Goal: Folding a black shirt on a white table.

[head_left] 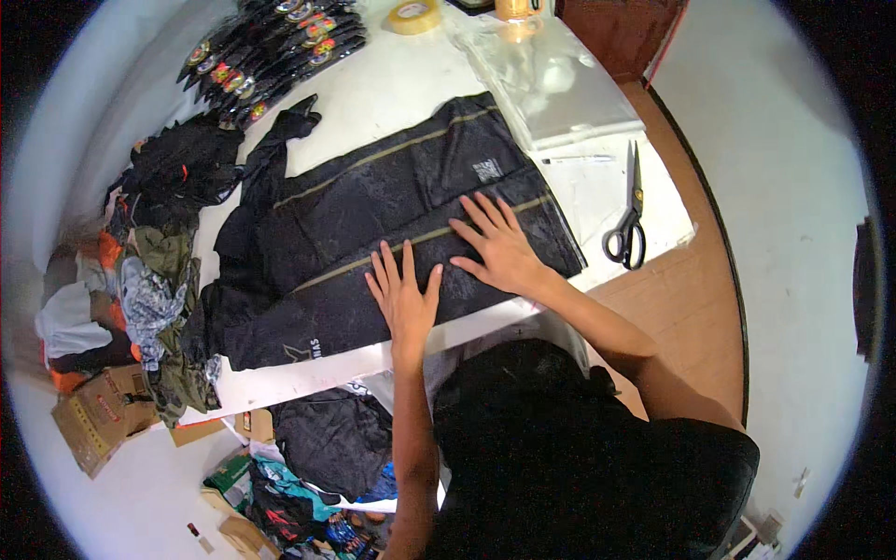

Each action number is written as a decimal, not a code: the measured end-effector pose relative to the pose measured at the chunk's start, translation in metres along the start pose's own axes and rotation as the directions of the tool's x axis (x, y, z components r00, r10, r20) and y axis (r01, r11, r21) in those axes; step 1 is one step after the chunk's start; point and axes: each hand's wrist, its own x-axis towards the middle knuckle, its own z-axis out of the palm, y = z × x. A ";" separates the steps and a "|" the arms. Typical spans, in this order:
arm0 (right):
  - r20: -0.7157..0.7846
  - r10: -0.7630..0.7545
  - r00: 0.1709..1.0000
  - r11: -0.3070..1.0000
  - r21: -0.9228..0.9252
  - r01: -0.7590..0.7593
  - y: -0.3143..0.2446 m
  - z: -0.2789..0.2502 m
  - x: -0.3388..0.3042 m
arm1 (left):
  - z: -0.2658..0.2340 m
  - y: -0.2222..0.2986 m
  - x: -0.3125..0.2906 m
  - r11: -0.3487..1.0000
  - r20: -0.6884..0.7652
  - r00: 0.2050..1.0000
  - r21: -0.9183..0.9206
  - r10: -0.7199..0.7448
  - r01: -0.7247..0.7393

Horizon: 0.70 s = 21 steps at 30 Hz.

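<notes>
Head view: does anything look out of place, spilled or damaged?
The crumpled camouflage clothes look untidy, heaped at the left edge of the table. Pale patches on the black garment may be dust or sheen; I can't tell.

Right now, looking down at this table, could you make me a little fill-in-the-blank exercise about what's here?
1. The left hand and right hand lie flat on a garment that is mostly ____ in colour.
2. Lengthwise, it shows ____ yellowish stripes.
3. To the person, the scissors lie to the ____ of the garment.
4. The pen lies to the ____ of the scissors.

Missing words: black; two; right; left.
</notes>
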 end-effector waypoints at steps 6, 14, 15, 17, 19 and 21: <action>0.059 0.183 0.981 0.977 -0.122 -0.174 0.021 -0.017 -0.014 | -0.005 -0.013 0.009 0.992 0.052 0.991 0.003 -0.127 0.127; 0.001 0.163 0.987 0.984 -0.069 -0.163 0.039 -0.011 0.039 | 0.008 -0.093 0.164 0.998 -0.040 0.997 0.004 -0.059 0.059; 0.021 0.175 0.984 0.984 -0.025 -0.174 0.042 -0.005 0.050 | 0.011 -0.111 0.174 0.994 0.025 0.994 0.017 -0.109 0.108; 0.006 0.175 0.985 0.984 -0.039 -0.175 0.050 0.007 0.064 | 0.020 -0.137 0.186 0.963 0.076 0.968 0.149 -0.238 0.225; -0.006 0.206 0.979 0.976 -0.075 -0.205 0.057 0.011 0.063 | 0.024 -0.144 0.189 0.934 0.060 0.950 0.211 -0.308 0.289; 0.004 0.223 0.975 0.969 -0.105 -0.222 0.063 0.013 0.066 | 0.025 -0.156 0.194 0.928 0.059 0.948 0.230 -0.314 0.293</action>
